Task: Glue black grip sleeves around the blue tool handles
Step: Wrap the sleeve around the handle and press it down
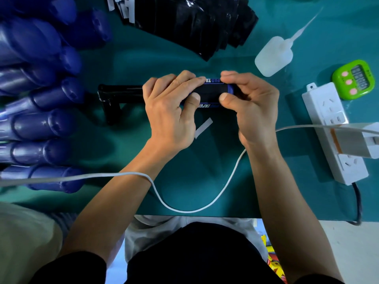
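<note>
Both hands are working at the middle of the smooth teal mat (184,177), holding one blue tool handle (207,105) that is lying sideways between them. The left hand (168,111) is curling over the handle's left part, with its thumb pressing on the near side and its fingers wrapping over the top. The right hand (252,107) is pinching the handle's right end between a bent thumb and curled fingers. A matte black grip sleeve (211,92) is sitting on the handle between the two thumbs, with blue edges carrying white lettering showing above and below it. A glossy black angular tool body (119,93) is sticking out left of the handle. Further left of the handle, a heap of rounded, shiny blue handles (41,124) is lying in rows. Beyond the handle, a fanned stack of glossy black sleeves (194,23) is lying flat. Right of and beyond the handle, a soft translucent glue bottle (270,56) with a long thin nozzle is lying on its side; further right are a rounded green timer (354,78) and a boxy white power strip (328,111). A thin white paper strip (204,128) is lying just nearer than the handle, and a white cable (184,210) is looping nearer still, across the left forearm.
</note>
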A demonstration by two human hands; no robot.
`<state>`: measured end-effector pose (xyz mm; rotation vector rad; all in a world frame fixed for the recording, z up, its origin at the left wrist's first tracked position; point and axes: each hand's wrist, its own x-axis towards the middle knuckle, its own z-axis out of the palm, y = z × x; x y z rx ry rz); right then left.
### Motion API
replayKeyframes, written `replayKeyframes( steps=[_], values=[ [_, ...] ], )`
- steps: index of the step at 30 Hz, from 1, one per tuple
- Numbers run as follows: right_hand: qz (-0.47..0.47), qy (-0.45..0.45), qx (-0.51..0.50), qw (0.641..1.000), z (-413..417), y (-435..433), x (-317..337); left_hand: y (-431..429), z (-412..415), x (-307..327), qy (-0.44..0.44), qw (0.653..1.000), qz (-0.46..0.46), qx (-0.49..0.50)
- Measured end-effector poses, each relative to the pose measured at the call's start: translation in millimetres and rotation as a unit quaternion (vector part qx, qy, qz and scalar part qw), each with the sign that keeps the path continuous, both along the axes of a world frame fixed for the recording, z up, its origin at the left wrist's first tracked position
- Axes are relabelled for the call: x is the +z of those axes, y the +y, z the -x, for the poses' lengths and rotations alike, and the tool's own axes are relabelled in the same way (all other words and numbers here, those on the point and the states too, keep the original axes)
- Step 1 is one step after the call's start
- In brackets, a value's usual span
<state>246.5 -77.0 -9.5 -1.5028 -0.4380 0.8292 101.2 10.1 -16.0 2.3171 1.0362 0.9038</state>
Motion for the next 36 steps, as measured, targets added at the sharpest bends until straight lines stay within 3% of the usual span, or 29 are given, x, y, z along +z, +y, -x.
replayKeyframes(
  steps=[8, 16, 22, 28, 36],
  values=[
    [-0.009, 0.008, -0.007, 1.000, 0, 0, 0, -1, -1, -6, -0.022, 1.000, -0.012, 0.005],
    [-0.018, 0.027, -0.003, 0.999, 0, 1, 0, 1, 1, 0, -0.060, 0.997, 0.053, 0.012],
    [-0.025, 0.033, -0.006, 0.999, -3, 0, 2, 4, 0, -6, 0.000, 0.999, -0.033, 0.004],
    [0.046, -0.122, 0.007, 0.991, 10, 1, 3, 3, 0, -7, -0.021, 0.999, -0.041, 0.010],
    [-0.006, -0.039, 0.024, 0.999, 2, 0, 1, 2, -2, -8, -0.038, 0.998, -0.039, 0.031]
  ],
)
